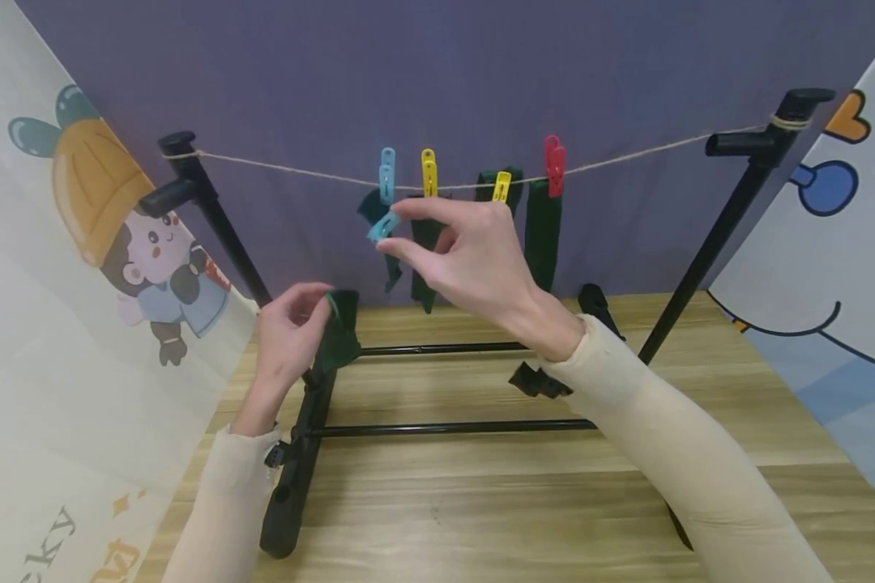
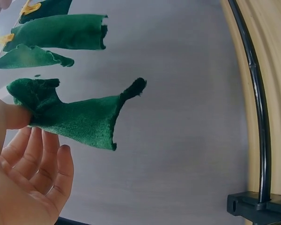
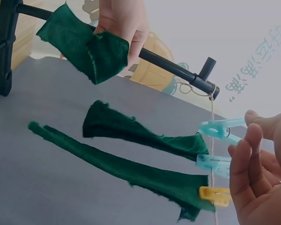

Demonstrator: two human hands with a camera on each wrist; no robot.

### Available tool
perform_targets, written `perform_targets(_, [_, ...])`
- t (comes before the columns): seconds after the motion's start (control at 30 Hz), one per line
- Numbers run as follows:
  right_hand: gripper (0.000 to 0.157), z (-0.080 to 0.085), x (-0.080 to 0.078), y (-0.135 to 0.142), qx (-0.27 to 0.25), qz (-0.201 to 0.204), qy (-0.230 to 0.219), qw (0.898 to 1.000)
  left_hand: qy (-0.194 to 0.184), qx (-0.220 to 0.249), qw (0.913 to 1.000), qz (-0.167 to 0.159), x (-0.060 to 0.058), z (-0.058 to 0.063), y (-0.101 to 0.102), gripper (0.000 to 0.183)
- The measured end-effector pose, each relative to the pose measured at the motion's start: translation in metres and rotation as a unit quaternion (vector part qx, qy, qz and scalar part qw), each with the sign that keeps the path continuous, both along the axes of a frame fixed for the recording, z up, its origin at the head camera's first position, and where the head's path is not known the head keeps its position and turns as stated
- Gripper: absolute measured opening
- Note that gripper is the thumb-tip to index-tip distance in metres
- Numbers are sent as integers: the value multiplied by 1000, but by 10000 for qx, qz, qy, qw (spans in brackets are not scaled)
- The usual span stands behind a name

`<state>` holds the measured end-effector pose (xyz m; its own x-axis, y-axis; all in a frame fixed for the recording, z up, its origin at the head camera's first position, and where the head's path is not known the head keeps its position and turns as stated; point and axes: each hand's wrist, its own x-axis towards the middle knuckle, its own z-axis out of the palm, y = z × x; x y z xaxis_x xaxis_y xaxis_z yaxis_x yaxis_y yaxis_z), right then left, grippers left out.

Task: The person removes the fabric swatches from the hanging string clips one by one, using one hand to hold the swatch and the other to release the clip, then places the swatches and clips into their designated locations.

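Observation:
My left hand (image 1: 292,336) pinches a small piece of dark green cloth (image 1: 341,328) between thumb and fingers, left of and below the string. The cloth (image 2: 79,117) hangs loosely from that pinch in the left wrist view. In my right hand (image 1: 474,251) a light blue clothespin (image 1: 384,227) is pinched between thumb and forefinger, just in front of the string. Another blue clothespin (image 1: 387,176) clips a narrow green strip (image 3: 145,133) to the string (image 1: 299,171). Yellow clothespins (image 1: 428,172) and a red clothespin (image 1: 555,166) hold more green strips (image 1: 543,235) to the right.
The string runs between two black posts (image 1: 222,219) of a rack standing on a wood-grain table (image 1: 437,502). Black crossbars (image 1: 445,427) join its feet low down. A grey-blue panel (image 1: 437,73) stands behind, with printed cartoon panels (image 1: 58,324) at the sides.

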<state>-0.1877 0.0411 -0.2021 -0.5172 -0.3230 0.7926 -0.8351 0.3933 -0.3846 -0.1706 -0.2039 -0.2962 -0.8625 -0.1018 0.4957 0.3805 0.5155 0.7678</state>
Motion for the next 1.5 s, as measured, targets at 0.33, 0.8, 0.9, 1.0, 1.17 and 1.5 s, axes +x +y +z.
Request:
perform_targets(0.33, [34, -17, -3, 15, -84, -23, -133, 9999, -129, 92, 9998, 78, 3, -8, 0, 17])
perform_targets(0.8, [32, -49, 1, 41, -190, -123, -329, 9992, -76, 73, 9998, -193, 11, -21, -3, 20])
perform_targets(0.9, [31, -58, 3, 46, -209, -65, -340, 9992, -123, 165, 9997, -92, 8, -35, -8, 16])
perform_targets(1.0, [30, -66, 5, 51, -235, -45, -342, 9991, -206, 251, 9995, 17, 3, -53, -15, 14])
perform_targets(1.17, [29, -75, 11, 56, -313, -45, -481, 9983, -375, 274, 9989, 78, 3, -71, -19, 16])
perform_targets(1.5, [27, -77, 36, 60, -396, -10, -867, 9954, -774, 247, 9966, -148, 20, -68, -13, 18])
